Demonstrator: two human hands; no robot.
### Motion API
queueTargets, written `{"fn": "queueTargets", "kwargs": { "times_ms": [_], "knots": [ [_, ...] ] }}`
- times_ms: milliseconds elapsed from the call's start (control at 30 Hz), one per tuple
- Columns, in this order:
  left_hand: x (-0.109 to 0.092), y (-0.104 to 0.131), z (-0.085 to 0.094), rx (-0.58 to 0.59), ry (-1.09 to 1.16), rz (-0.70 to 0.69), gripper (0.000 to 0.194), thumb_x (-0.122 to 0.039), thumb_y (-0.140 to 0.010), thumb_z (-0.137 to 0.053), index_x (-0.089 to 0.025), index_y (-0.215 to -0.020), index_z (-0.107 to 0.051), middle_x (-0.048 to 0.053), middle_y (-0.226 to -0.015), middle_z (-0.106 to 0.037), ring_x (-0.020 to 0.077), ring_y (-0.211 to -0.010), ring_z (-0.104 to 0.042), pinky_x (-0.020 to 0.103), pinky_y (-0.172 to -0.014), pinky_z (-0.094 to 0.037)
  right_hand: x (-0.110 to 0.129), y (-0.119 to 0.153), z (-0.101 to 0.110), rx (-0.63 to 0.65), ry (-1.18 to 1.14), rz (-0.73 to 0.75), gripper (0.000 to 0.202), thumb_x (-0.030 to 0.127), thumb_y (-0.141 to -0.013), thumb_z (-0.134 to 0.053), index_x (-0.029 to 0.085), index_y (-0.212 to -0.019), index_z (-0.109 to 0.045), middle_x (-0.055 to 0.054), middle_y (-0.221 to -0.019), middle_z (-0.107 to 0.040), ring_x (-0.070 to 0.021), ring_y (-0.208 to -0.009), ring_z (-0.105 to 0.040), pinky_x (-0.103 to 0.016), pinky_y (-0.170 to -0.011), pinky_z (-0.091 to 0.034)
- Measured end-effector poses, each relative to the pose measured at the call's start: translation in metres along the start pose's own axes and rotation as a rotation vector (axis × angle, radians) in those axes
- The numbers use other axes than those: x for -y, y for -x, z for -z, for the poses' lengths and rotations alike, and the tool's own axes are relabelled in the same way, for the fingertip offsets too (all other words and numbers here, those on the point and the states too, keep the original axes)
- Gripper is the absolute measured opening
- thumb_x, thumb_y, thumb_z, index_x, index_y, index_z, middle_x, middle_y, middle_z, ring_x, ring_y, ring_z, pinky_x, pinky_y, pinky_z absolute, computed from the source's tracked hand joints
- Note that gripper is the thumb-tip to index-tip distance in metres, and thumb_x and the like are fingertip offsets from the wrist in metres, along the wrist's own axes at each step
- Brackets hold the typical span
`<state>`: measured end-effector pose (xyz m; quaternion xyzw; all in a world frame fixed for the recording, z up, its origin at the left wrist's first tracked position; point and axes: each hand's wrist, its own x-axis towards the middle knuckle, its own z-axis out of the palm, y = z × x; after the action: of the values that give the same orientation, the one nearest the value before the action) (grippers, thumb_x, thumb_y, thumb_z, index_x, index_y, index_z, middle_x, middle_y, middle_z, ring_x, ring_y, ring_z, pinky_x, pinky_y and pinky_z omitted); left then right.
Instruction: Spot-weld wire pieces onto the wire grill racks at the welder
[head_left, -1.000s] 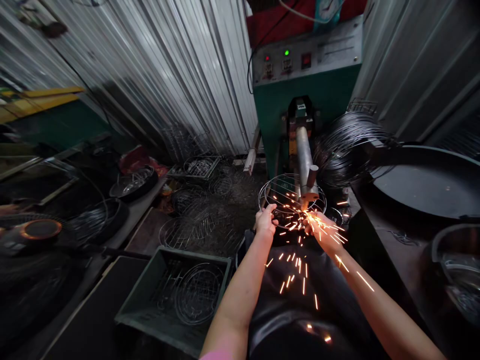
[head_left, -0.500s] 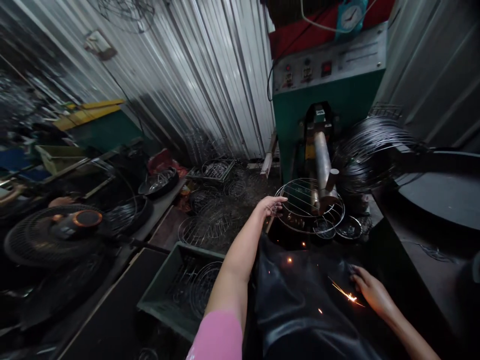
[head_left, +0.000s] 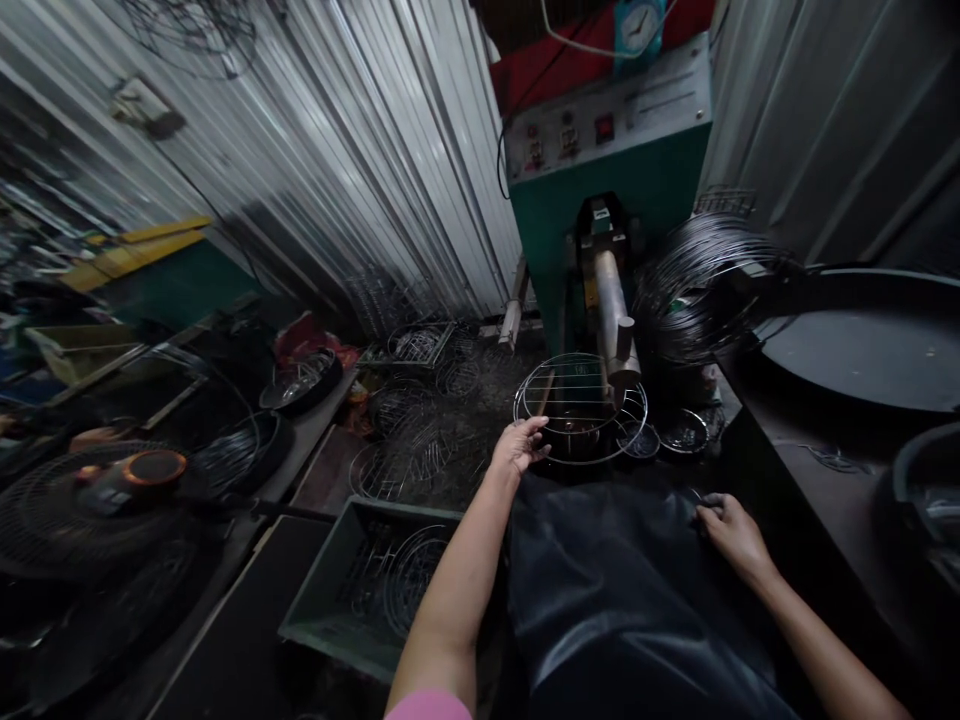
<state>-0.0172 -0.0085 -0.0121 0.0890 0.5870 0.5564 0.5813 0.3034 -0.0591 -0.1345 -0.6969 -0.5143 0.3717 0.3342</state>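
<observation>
A round wire rack [head_left: 581, 402] with straight crossbars sits under the metal arm [head_left: 611, 290] of a green machine. My left hand [head_left: 521, 445] grips its near left rim, thumb and fingers at the wire. The rack's right part passes beneath the arm's end. My right hand [head_left: 731, 530] is pinched closed beside the right edge of the black apron [head_left: 615, 580] over my lap. A thin bit shows at its fingertips, too small to name.
A green crate [head_left: 322, 600] with wire rings stands at left, a fan [head_left: 97, 510] beyond it. Loose wire parts [head_left: 420, 440] cover the floor. Right of the machine [head_left: 615, 160] are a wire coil [head_left: 705, 280], small round dishes [head_left: 684, 430] and a large pan [head_left: 862, 350].
The bright sparks around the apron and right hand are gone. My left hand has shifted slightly on the rack, now tilted a little differently. The whole view has turned slightly right.
</observation>
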Motion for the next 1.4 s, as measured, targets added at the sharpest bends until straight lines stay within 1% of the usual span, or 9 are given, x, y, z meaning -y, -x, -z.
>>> {"fn": "queueTargets", "kwargs": {
  "times_ms": [167,333,400,500,600,700,900,1100,1400],
  "knots": [
    [0.003,0.008,0.002,-0.016,-0.015,0.021,0.043,-0.017,-0.049,-0.08,-0.018,-0.077,-0.048,-0.005,-0.066,-0.05,0.0073,-0.053,-0.048,0.035,-0.06,-0.052,0.004,0.002,0.003,0.121,-0.076,-0.036,0.029,0.043,-0.061,-0.051,0.021,-0.08,-0.049,0.003,-0.048,-0.057,-0.0151,-0.042,-0.051,-0.025,-0.042,-0.038],
    [-0.002,0.011,0.0,-0.036,-0.033,0.071,0.047,-0.019,-0.048,-0.081,-0.019,-0.079,-0.046,-0.006,-0.066,-0.048,0.0062,-0.053,-0.049,0.037,-0.063,-0.052,0.019,0.009,0.007,0.173,-0.203,-0.031,0.027,0.043,-0.061,-0.058,0.02,-0.07,-0.047,0.004,-0.045,-0.051,-0.0121,-0.04,-0.046,-0.022,-0.04,-0.033],
    [-0.004,0.009,-0.002,-0.03,-0.002,0.056,0.046,-0.016,-0.049,-0.08,-0.019,-0.079,-0.045,-0.007,-0.065,-0.047,0.0056,-0.052,-0.049,0.037,-0.064,-0.052,0.04,0.015,0.01,0.209,-0.289,0.008,0.031,0.046,-0.066,-0.06,0.019,-0.072,-0.045,0.003,-0.049,-0.053,-0.0109,-0.042,-0.046,-0.021,-0.04,-0.033],
    [-0.002,0.006,-0.005,-0.04,0.07,0.03,0.043,-0.011,-0.052,-0.077,-0.019,-0.079,-0.044,-0.007,-0.065,-0.047,0.005,-0.051,-0.048,0.036,-0.064,-0.052,0.087,0.023,0.008,0.204,-0.432,0.192,0.03,0.046,-0.077,-0.056,0.019,-0.085,-0.046,-0.001,-0.069,-0.061,-0.0108,-0.053,-0.052,-0.023,-0.05,-0.042],
    [0.003,0.006,-0.009,-0.044,0.128,0.029,0.043,-0.01,-0.052,-0.076,-0.019,-0.078,-0.043,-0.007,-0.064,-0.048,0.0048,-0.049,-0.047,0.033,-0.06,-0.051,0.131,0.025,-0.006,0.158,-0.535,0.37,0.031,0.045,-0.081,-0.052,0.02,-0.097,-0.044,-0.003,-0.084,-0.063,-0.0129,-0.064,-0.058,-0.028,-0.063,-0.047],
    [0.009,0.01,-0.016,-0.033,0.158,0.018,0.044,-0.01,-0.052,-0.075,-0.019,-0.078,-0.041,-0.007,-0.064,-0.048,0.0041,-0.046,-0.046,0.026,-0.053,-0.047,0.152,0.02,-0.024,0.207,-0.476,0.43,0.032,0.047,-0.08,-0.051,0.019,-0.094,-0.05,-0.006,-0.084,-0.064,-0.0154,-0.066,-0.06,-0.028,-0.06,-0.047],
    [0.016,0.014,-0.032,-0.002,0.169,-0.093,0.052,-0.009,-0.05,-0.074,-0.022,-0.086,-0.039,-0.009,-0.063,-0.047,0.0024,-0.042,-0.039,0.015,-0.041,-0.031,0.149,0.005,-0.033,0.251,-0.253,0.368,0.032,0.046,-0.075,-0.051,0.017,-0.085,-0.058,-0.001,-0.058,-0.06,-0.0146,-0.05,-0.055,-0.025,-0.045,-0.04],
    [0.019,0.013,-0.043,0.009,0.172,-0.124,0.056,-0.011,-0.052,-0.073,-0.023,-0.095,-0.039,-0.009,-0.063,-0.045,0.003,-0.043,-0.039,0.015,-0.04,-0.03,0.157,-0.001,-0.022,0.212,-0.244,0.346,0.031,0.044,-0.075,-0.05,0.016,-0.085,-0.058,-0.003,-0.062,-0.063,-0.0145,-0.049,-0.056,-0.024,-0.044,-0.041],
    [0.016,0.013,-0.046,-0.006,0.179,-0.111,0.057,-0.01,-0.05,-0.074,-0.022,-0.093,-0.039,-0.009,-0.063,-0.045,0.0021,-0.042,-0.039,0.014,-0.041,-0.029,0.155,-0.008,-0.025,0.232,-0.293,0.34,0.029,0.045,-0.074,-0.053,0.018,-0.083,-0.057,-0.003,-0.063,-0.063,-0.0152,-0.051,-0.058,-0.025,-0.044,-0.046]
  ]
}}
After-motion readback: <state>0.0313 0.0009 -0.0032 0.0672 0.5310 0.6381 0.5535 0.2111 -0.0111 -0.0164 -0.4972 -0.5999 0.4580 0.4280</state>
